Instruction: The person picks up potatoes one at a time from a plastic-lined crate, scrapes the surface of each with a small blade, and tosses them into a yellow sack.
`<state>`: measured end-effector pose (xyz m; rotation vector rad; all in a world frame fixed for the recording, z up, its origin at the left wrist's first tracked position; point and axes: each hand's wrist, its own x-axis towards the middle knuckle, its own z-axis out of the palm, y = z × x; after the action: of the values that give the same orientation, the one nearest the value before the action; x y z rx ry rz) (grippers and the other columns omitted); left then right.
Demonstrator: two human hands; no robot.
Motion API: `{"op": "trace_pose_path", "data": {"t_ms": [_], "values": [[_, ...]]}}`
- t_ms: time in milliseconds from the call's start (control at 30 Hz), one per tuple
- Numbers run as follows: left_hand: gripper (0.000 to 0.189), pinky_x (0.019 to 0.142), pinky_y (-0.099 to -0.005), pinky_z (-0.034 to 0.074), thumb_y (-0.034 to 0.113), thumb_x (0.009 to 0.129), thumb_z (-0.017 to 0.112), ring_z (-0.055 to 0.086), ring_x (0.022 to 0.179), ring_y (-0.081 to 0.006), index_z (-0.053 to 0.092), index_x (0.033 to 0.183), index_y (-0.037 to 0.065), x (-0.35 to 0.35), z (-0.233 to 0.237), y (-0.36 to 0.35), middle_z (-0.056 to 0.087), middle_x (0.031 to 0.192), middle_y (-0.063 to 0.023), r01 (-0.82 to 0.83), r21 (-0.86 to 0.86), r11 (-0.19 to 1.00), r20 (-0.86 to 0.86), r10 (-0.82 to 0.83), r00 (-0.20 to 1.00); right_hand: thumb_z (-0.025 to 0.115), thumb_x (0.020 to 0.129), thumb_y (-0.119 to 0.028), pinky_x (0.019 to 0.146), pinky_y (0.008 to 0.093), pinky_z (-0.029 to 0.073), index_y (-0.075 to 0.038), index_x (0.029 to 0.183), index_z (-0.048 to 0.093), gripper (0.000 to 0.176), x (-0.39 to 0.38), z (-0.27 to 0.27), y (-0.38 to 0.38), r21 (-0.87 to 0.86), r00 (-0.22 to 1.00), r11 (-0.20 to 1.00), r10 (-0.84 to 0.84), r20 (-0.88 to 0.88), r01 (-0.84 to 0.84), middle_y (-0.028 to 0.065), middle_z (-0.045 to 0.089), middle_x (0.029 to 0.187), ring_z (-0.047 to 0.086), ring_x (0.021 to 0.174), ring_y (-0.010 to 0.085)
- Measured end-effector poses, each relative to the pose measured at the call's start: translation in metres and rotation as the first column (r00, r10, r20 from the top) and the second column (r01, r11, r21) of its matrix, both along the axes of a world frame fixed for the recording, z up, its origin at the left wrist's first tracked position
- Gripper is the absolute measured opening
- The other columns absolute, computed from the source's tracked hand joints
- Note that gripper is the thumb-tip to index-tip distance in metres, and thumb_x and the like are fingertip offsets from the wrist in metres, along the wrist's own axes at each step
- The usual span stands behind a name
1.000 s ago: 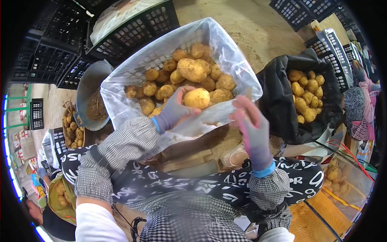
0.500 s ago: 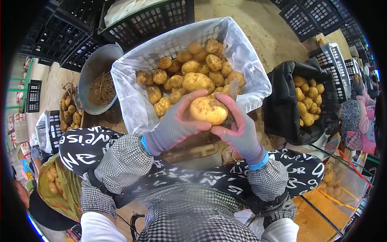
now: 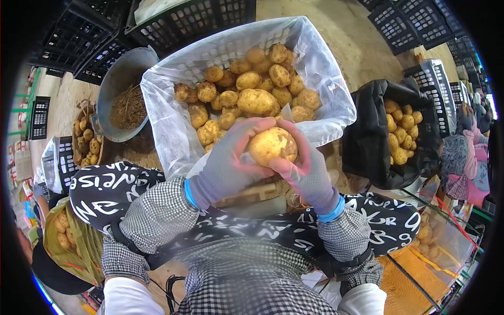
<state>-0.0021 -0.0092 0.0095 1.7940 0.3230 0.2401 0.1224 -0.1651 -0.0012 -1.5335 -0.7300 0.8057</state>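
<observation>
A large yellow potato (image 3: 273, 146) with brown patches is held between my two gloved hands. My left hand (image 3: 231, 152) wraps its left side, fingers above and thumb below. On the right side, my right hand (image 3: 306, 170) grips it with fingers behind and the thumb at its lower edge. Both gloves are grey with pink fingers and blue cuffs. Just beyond the hands is a crate lined with white sheeting (image 3: 328, 79), holding many potatoes (image 3: 257, 102). A thin translucent piece (image 3: 286, 113) stands up beside my right fingers; I cannot make out what it is.
A grey bucket (image 3: 107, 94) with soil stands left of the crate. To the right, a black-lined crate (image 3: 362, 136) holds potatoes. An olive bag (image 3: 86, 244) of potatoes is lower left. Black crates (image 3: 194, 26) stand behind. A person in pink (image 3: 475, 152) is far right.
The held potato has turned between my hands, showing a different patch pattern. My right hand has shifted slightly left and its fingers have closed around the potato. The view has moved slightly.
</observation>
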Motion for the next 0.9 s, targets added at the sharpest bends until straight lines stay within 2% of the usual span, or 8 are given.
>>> {"op": "trace_pose_path", "data": {"t_ms": [233, 333, 433, 533, 633, 733, 833, 900], "values": [[0.077, 0.111, -0.0348, 0.036, 0.005, 0.066, 0.084, 0.046, 0.128, -0.0234, 0.049, 0.134, 0.007, 0.003, 0.0, -0.001, 0.047, 0.135, -0.0101, 0.026, 0.054, 0.998, -0.039, -0.024, 0.999, 0.067, 0.09, -0.029, 0.087, 0.0335, 0.05, -0.003, 0.137, 0.05, 0.056, 0.002, -0.007, -0.003, -0.098, 0.979, 0.995, 0.026, 0.203, -0.007, 0.0186, 0.066, 0.112, 0.065, 0.1, 0.0214], [0.076, 0.111, -0.0347, 0.037, 0.006, 0.066, 0.085, 0.046, 0.129, -0.0235, 0.05, 0.134, 0.007, 0.002, -0.015, -0.003, 0.047, 0.135, -0.0101, 0.021, -0.15, 0.989, 0.026, -0.017, 1.0, 0.063, 0.093, -0.031, 0.081, 0.032, 0.051, -0.005, 0.135, 0.053, 0.05, -0.001, -0.016, -0.007, -0.048, 1.0, 0.999, -0.008, 0.005, 0.008, 0.0159, 0.067, 0.1, 0.065, 0.09, 0.0186], [0.076, 0.11, -0.0345, 0.037, 0.006, 0.066, 0.085, 0.046, 0.13, -0.0247, 0.05, 0.133, 0.008, -0.002, -0.009, -0.006, 0.047, 0.136, -0.011, 0.136, 0.152, 0.979, -0.016, -0.135, 0.991, 0.059, 0.096, -0.031, 0.078, 0.0302, 0.05, -0.005, 0.131, 0.057, 0.044, 0.006, -0.014, -0.002, -0.145, 0.992, 0.983, -0.121, -0.035, 0.115, 0.0119, 0.066, 0.091, 0.064, 0.084, 0.0159], [0.074, 0.111, -0.0361, 0.036, 0.008, 0.068, 0.084, 0.045, 0.131, -0.0277, 0.05, 0.134, 0.009, -0.003, -0.018, -0.005, 0.046, 0.138, -0.0119, 0.083, 0.018, 0.996, 0.058, -0.084, 0.995, 0.056, 0.098, -0.032, 0.076, 0.0291, 0.05, -0.004, 0.127, 0.059, 0.04, 0.008, -0.013, -0.002, -0.067, 0.977, 0.997, -0.047, -0.207, 0.034, 0.0109, 0.065, 0.091, 0.063, 0.081, 0.0148], [0.075, 0.112, -0.0384, 0.034, 0.011, 0.07, 0.084, 0.044, 0.133, -0.0305, 0.049, 0.136, 0.009, -0.005, -0.019, 0.0, 0.045, 0.141, -0.0128, 0.068, 0.29, 0.955, 0.063, -0.09, 0.994, 0.049, 0.103, -0.033, 0.092, 0.0281, 0.047, 0.002, 0.128, 0.056, 0.044, 0.002, 0.008, 0.004, -0.146, 0.993, 0.986, 0.074, -0.09, -0.087, 0.0085, 0.062, 0.113, 0.055, 0.107, 0.0114], [0.077, 0.113, -0.0405, 0.033, 0.013, 0.07, 0.084, 0.043, 0.133, -0.0328, 0.048, 0.137, 0.01, -0.002, -0.014, -0.007, 0.044, 0.142, -0.0134, 0.059, 0.225, 0.973, 0.023, -0.066, 0.998, 0.055, 0.099, -0.036, 0.076, 0.0279, 0.05, -0.003, 0.123, 0.061, 0.041, -0.004, -0.014, 0.003, 0.006, 0.996, 0.997, -0.078, 0.042, 0.078, 0.0119, 0.068, 0.098, 0.063, 0.085, 0.013], [0.08, 0.111, -0.0389, 0.035, 0.01, 0.069, 0.084, 0.044, 0.133, -0.0282, 0.045, 0.139, 0.008, -0.001, -0.015, -0.007, 0.045, 0.14, -0.0126, 0.139, 0.195, 0.971, -0.02, -0.137, 0.99, 0.057, 0.098, -0.038, 0.08, 0.0292, 0.05, -0.002, 0.125, 0.06, 0.045, 0.003, -0.016, -0.004, -0.148, 0.988, 0.986, -0.097, -0.122, 0.079, 0.0136, 0.067, 0.102, 0.064, 0.092, 0.0151], [0.08, 0.11, -0.0369, 0.037, 0.007, 0.07, 0.084, 0.044, 0.132, -0.0239, 0.044, 0.14, 0.007, -0.003, -0.016, -0.01, 0.046, 0.138, -0.0113, 0.088, -0.056, 0.995, 0.0, -0.088, 0.996, 0.057, 0.098, -0.036, 0.082, 0.0296, 0.05, -0.001, 0.123, 0.061, 0.043, 0.005, -0.009, -0.001, -0.092, 0.979, 0.992, -0.099, -0.176, 0.084, 0.0145, 0.067, 0.101, 0.064, 0.093, 0.0168]]}}
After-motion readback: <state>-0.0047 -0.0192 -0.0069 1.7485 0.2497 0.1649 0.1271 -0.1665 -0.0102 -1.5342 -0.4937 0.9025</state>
